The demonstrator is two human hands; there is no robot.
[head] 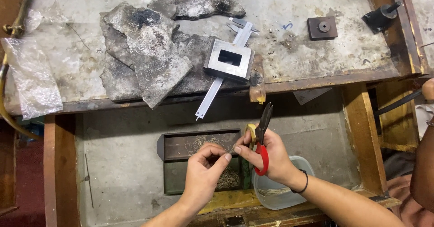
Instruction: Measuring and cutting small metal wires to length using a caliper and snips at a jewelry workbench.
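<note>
We hold our two hands over the dark metal tray [181, 144], the landmark here. Our left hand [204, 172] pinches its fingertips shut on something too thin to make out, probably one of the fine wire bits [212, 142] strewn in the tray. Our right hand [266, 157] grips red-handled scissors [262, 134], blades closed and pointing up from the tray. A clear plastic tub [275, 193] sits right of the tray, half hidden by that wrist. Above the tray, on the worktop [294, 55], a steel block [229, 60] covers a caliper [217, 89]; a crumpled clear bag [31, 78] lies far left.
</note>
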